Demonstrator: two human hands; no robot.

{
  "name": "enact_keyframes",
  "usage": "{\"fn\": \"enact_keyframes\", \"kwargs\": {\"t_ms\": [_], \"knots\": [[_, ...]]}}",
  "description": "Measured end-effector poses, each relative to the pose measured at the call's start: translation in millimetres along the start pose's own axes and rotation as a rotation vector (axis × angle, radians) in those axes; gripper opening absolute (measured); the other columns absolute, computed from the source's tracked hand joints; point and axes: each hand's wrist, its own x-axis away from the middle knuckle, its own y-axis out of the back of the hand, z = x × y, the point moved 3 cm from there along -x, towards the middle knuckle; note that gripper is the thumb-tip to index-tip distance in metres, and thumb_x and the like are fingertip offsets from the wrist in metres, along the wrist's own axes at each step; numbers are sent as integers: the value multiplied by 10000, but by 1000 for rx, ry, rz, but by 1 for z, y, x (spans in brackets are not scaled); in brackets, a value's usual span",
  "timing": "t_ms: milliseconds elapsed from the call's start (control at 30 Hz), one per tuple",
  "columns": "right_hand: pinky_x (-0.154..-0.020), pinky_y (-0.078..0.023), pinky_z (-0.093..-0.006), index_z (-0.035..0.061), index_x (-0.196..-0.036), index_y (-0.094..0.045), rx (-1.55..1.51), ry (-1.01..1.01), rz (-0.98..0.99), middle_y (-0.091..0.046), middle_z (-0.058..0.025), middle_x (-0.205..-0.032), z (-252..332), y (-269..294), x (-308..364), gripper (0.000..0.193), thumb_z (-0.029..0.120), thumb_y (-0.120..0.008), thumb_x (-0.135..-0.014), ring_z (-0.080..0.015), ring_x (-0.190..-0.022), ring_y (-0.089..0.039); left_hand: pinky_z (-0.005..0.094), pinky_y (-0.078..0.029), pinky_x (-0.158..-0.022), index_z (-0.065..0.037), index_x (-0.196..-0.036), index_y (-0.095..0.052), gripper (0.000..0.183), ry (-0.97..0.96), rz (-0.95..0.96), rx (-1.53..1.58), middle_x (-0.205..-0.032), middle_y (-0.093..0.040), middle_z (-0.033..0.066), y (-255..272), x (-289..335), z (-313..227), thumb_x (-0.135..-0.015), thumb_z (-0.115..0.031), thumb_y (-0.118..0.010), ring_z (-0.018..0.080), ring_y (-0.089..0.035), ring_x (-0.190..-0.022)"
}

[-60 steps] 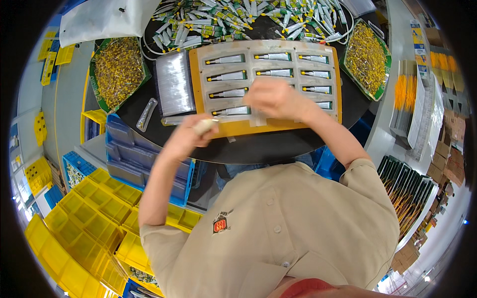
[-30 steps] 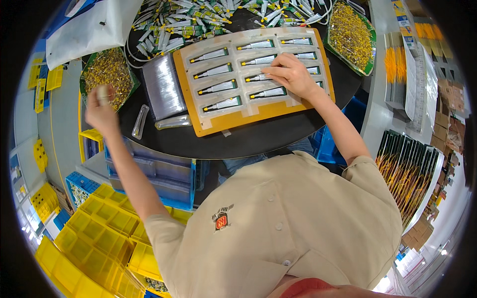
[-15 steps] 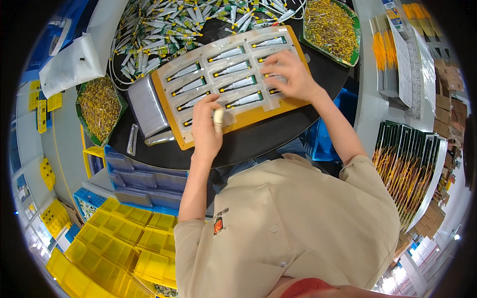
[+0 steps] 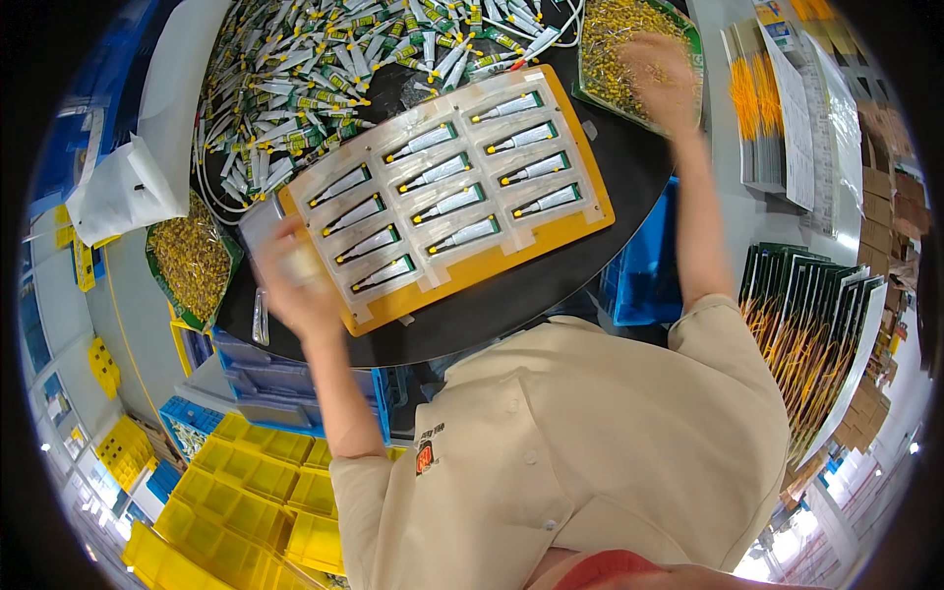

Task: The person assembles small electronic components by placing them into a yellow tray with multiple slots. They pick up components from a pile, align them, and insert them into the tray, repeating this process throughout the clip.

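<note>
A yellow board [image 4: 482, 278] lies tilted on the black table, carrying a clear blister sheet with several small silver-and-green tubes [image 4: 449, 202] in its cavities, their yellow tips pointing left. Smeared by motion, my left hand [image 4: 295, 285] is at the board's left edge, over a stack of clear plastic sheets [image 4: 261, 221]. A pale cover wraps one of its fingers. My right hand [image 4: 661, 84] reaches over the green-edged box of tiny yellow-headed pieces [image 4: 615, 59] at the far right. Its fingers are blurred against the pieces, so any hold is hidden.
Loose tubes [image 4: 305, 74] are heaped at the back of the table [image 4: 462, 329]. A second box of yellow pieces [image 4: 192, 261] stands at the left. Yellow bins [image 4: 236, 482] are stacked lower left; bundled cards with orange strings [image 4: 801, 334] stand at the right.
My right hand has gone from the board's right side up to the far-right box. My left hand has moved left off the board's front. The board has shifted slightly left; all its tubes now show.
</note>
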Motion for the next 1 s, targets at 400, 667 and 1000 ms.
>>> {"fn": "enact_keyframes", "kwargs": {"t_ms": [400,667,1000], "knots": [[-959,-503,-486,112,-1191,-709,987,-830,437,-670,-241,-1199,-265,201,112,349,257,-514,-940,-403,-1095,-654,394,-541,-778,-12,-1084,-657,264,462,-543,-543,-1047,-691,161,162,-49,194,-1004,-253,-589,321,-676,-913],[-920,-518,-437,214,-1248,-702,1012,-838,151,-713,-172,-1134,-177,230,69,360,237,-573,-913,-379,-1075,-662,448,-457,-940,-61,-975,-606,255,-410,196,204,-1126,-638,136,-132,50,-94,-741,-9,-693,347,-593,-1096],[-861,-510,-283,150,-1241,-714,266,-324,-504,-736,-83,-1101,39,212,73,299,62,-565,-998,-166,-970,-675,451,-426,-888,-67,-943,-632,167,-407,217,30,-1074,-599,87,-196,48,-141,-796,-109,-698,319,-553,-1058]]}}
